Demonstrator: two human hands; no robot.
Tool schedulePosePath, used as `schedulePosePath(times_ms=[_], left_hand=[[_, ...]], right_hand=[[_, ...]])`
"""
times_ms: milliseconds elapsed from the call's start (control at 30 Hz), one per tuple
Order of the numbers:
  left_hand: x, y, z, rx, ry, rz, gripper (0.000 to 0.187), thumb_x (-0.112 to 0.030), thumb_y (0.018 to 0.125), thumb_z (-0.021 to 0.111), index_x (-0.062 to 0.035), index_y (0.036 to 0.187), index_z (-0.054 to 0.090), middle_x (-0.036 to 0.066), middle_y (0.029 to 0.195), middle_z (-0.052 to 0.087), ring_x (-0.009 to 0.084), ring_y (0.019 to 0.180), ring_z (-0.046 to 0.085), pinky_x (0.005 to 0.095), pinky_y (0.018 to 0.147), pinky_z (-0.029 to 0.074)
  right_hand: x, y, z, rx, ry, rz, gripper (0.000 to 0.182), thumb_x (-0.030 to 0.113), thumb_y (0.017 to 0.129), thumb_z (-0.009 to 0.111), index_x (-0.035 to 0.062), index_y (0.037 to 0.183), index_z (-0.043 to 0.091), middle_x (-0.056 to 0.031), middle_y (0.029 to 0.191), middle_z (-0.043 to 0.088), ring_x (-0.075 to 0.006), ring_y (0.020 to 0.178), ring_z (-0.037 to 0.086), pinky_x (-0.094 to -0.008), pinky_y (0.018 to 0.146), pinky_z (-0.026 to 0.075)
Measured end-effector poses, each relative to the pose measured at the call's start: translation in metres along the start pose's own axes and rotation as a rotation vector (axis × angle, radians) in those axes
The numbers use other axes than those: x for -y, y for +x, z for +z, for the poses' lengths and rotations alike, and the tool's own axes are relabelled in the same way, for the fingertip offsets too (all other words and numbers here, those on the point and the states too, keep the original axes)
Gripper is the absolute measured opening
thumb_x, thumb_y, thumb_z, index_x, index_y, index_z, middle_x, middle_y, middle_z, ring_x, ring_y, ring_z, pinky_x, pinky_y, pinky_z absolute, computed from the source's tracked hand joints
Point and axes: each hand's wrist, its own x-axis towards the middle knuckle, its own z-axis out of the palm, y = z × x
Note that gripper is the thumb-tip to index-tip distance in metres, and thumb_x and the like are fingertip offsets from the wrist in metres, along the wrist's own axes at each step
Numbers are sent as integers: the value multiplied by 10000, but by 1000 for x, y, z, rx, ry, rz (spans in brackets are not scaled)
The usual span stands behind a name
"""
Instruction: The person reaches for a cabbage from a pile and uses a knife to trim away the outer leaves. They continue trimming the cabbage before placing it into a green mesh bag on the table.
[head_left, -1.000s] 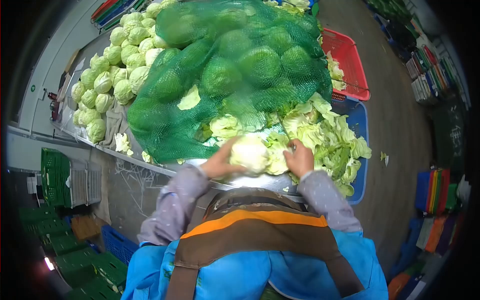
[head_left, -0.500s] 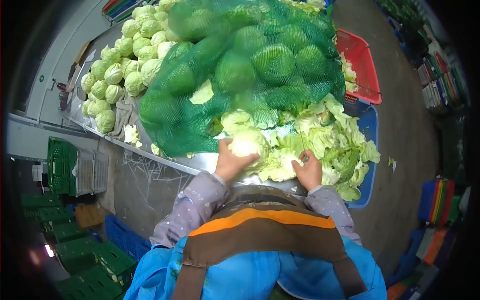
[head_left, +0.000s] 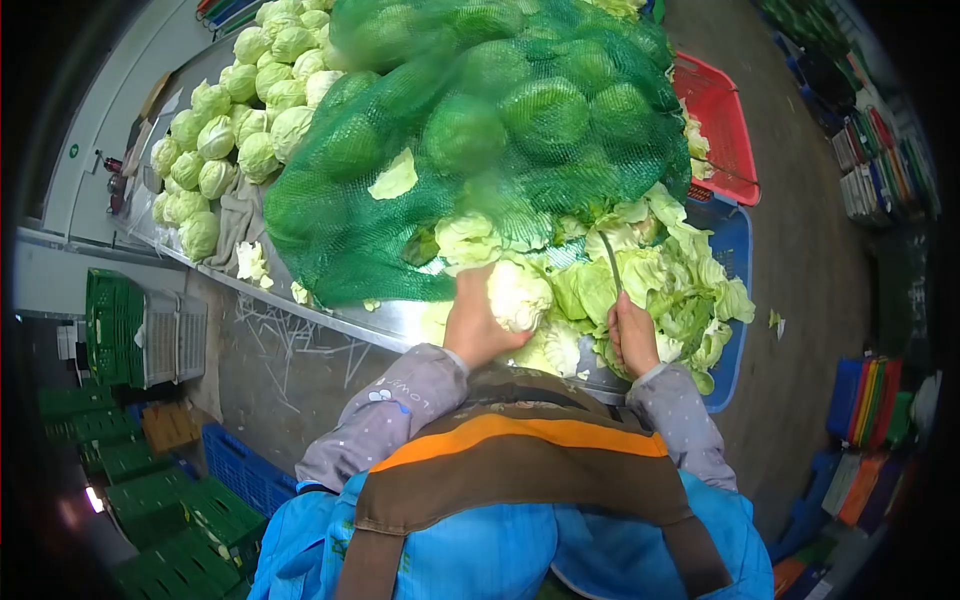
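My left hand (head_left: 477,322) is wrapped round the left side of a pale, trimmed cabbage (head_left: 521,297), near the table's front edge. In my right hand (head_left: 633,338) is a knife (head_left: 611,260), its narrow, slightly curved blade pointing away from me over the leaves. The blade is apart from the cabbage. Loose cabbage leaves (head_left: 672,280) lie heaped around and beyond my right hand. Behind the cabbage, a green mesh sack (head_left: 350,230) full of cabbages covers much of the metal table (head_left: 395,320).
Many trimmed cabbages (head_left: 215,137) are piled at the back left beside a grey cloth (head_left: 236,225). On the right stand a blue crate (head_left: 738,235) and a red crate (head_left: 735,120) holding leaves. Green crates (head_left: 115,330) stand at lower left, off the table.
The cabbage has shifted right and turned in my left hand. My right hand has moved slightly right, away from the cabbage, and the knife blade now shows more plainly.
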Motion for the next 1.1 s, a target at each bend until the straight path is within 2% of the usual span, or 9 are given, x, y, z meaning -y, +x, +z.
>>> schedulePosePath(times_ms=[233, 300, 467, 567, 700, 767, 833, 1000, 1100], left_hand=[[8, -2, 1, 28, 5, 77, 936, -256, 536, 851, 32, 1281, 363, 222, 1168, 417, 375, 1102, 445, 391, 949, 408], [33, 4, -11, 85, -43, 58, 950, -269, 530, 853, 29, 1286, 360, 222, 1180, 417, 375, 1113, 439, 396, 959, 402], [15, -1, -28, 85, 138, -78, 981, -306, 518, 856, 18, 1298, 356, 216, 1200, 440, 371, 1110, 453, 405, 985, 388], [6, 6, -22, 98, 252, -227, 954, -238, 559, 860, 8, 1307, 322, 193, 1184, 486, 290, 1112, 506, 359, 964, 421], [35, -16, -32, -22, -221, -241, 870, -284, 649, 810, -30, 1333, 335, 175, 1256, 485, 310, 1152, 512, 398, 950, 452], [40, -21, -32, -139, -1323, -516, 791, -268, 742, 756, -35, 1351, 308, 165, 1271, 461, 276, 1165, 495, 378, 997, 425], [40, -21, -48, -40, -1594, -523, 734, -269, 790, 717, -65, 1363, 305, 146, 1300, 452, 275, 1187, 478, 400, 1040, 392], [21, -24, -52, 149, -1709, -397, 812, -365, 762, 735, -75, 1383, 300, 97, 1320, 460, 245, 1214, 458, 394, 1038, 377], [10, -23, -52, 261, -1664, -382, 781, -313, 764, 741, -70, 1375, 318, 96, 1319, 459, 235, 1200, 475, 382, 994, 417]], right_hand=[[74, 28, 49, 87, -206, -255, 449, 305, 748, 761, 38, 1081, 625, -39, 720, 593, -122, 670, 554, -265, 611, 457], [73, 55, 50, 156, 165, 88, 515, 333, 691, 791, 27, 1074, 635, -92, 776, 640, -157, 674, 586, -286, 636, 478], [65, 59, 65, 11, -288, -226, 465, 288, 677, 746, -55, 973, 640, -185, 723, 648, -258, 665, 642, -336, 637, 503], [42, 72, 78, -398, -161, -292, 242, 161, 698, 688, -39, 815, 618, -132, 608, 615, -223, 536, 594, -355, 539, 482], [40, 54, 27, -235, 479, 233, 170, 118, 743, 681, 25, 709, 542, -35, 547, 526, -124, 386, 445, -283, 365, 374], [36, 46, 12, -305, 682, 234, 171, 122, 764, 682, 39, 762, 532, -34, 588, 528, -87, 402, 430, -244, 353, 342], [54, 35, 8, -300, 803, 235, 178, 134, 774, 684, 18, 830, 562, -42, 614, 539, -74, 408, 426, -230, 358, 344], [118, -10, 5, -37, 524, -449, 643, 162, 707, 790, 37, 1262, 489, -63, 881, 564, -31, 478, 429, -168, 413, 369], [152, -33, 22, -9, 109, -765, 677, 245, 575, 873, 82, 1161, 576, -64, 945, 545, -70, 598, 473, -188, 446, 395]])
